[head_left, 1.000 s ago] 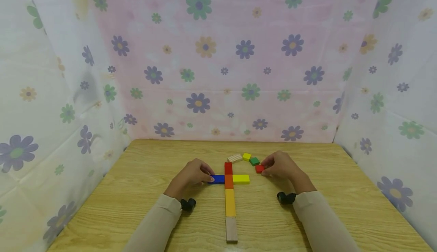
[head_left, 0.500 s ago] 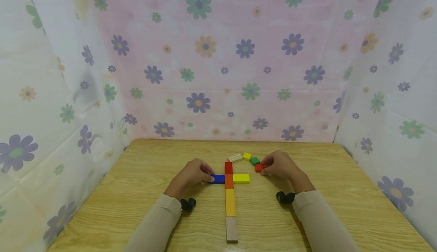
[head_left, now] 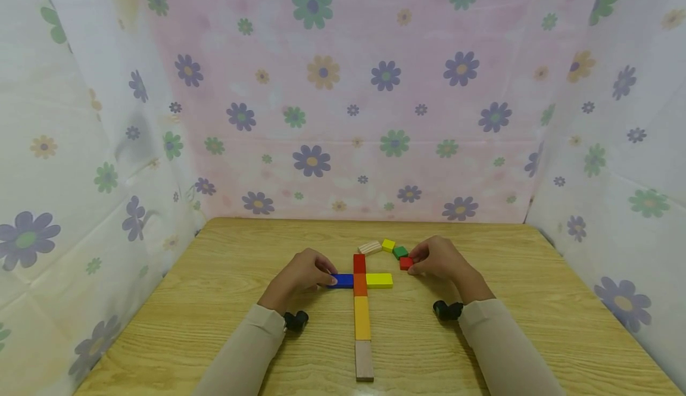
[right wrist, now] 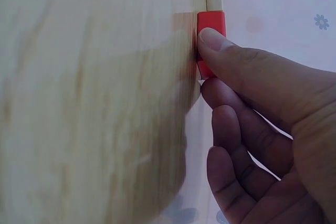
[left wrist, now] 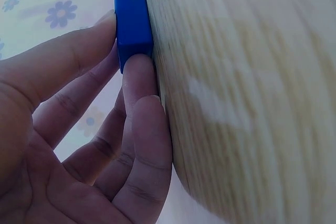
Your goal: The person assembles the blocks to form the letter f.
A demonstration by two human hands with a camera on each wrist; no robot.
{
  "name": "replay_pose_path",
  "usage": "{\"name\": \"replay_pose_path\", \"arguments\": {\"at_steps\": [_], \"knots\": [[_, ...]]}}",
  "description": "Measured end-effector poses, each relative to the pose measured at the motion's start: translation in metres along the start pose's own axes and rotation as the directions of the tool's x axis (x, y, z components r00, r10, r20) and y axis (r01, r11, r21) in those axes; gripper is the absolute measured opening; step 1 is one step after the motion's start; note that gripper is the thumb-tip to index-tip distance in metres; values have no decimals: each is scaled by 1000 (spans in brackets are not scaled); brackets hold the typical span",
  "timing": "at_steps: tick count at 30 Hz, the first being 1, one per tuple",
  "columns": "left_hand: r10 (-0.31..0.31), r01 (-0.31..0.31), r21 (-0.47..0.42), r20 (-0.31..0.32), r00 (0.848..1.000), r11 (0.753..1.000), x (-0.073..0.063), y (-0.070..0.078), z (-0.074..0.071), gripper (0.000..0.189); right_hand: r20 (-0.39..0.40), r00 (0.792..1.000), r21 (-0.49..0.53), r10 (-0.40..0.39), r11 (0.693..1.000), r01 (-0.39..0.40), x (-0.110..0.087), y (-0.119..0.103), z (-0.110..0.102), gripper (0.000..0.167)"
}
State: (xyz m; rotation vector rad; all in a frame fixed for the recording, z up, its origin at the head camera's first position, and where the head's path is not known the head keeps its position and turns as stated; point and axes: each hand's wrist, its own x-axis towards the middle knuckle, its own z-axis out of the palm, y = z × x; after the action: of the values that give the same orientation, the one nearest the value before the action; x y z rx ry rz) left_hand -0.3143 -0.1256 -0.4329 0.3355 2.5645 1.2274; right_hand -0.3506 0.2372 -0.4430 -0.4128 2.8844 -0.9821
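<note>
My left hand (head_left: 304, 272) pinches the outer end of a blue block (head_left: 343, 280) lying flat on the table; the left wrist view shows the thumb on one side of the blue block (left wrist: 132, 17) and a fingertip at its end. My right hand (head_left: 442, 260) pinches a small red block (head_left: 406, 263) between thumb and finger, and the red block (right wrist: 212, 19) shows in the right wrist view too. Beside it sit a green block (head_left: 400, 252), a small yellow block (head_left: 388, 245) and a striped wooden block (head_left: 370, 248), forming a curve.
A column runs toward me: a dark red block (head_left: 359, 263), an orange block (head_left: 360, 285), an amber block (head_left: 362, 317) and a plain wooden block (head_left: 364, 360). A long yellow block (head_left: 379, 280) juts right from it. Flowered cloth (head_left: 343, 193) stands behind the wooden table (head_left: 241, 247).
My right hand has shifted the small red block slightly left, toward the green block. The left hand stays at the blue block.
</note>
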Motion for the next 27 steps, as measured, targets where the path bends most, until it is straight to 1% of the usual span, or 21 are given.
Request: {"name": "replay_pose_path", "arguments": {"at_steps": [2,6,19,25,27], "knots": [[-6,6,-1,0,1000,1000,0,0,0,13,1,1000,-1,10,1000,-10,0,-1,0,31],[-9,9,-6,-1,1000,1000,0,0,0,13,1,1000,-7,6,1000,-6,0,-1,0,31],[2,-2,-5,4,1000,1000,1,1,3,14,1,1000,8,-3,1000,3,-4,2,0,34],[-4,4,-8,16,1000,1000,0,4,2,15,-2,1000,15,17,1000,-17,-5,1,-1,34],[-3,3,-6,20,1000,1000,1,4,2,15,2,1000,16,9,1000,-9,-5,1,-1,35]]}}
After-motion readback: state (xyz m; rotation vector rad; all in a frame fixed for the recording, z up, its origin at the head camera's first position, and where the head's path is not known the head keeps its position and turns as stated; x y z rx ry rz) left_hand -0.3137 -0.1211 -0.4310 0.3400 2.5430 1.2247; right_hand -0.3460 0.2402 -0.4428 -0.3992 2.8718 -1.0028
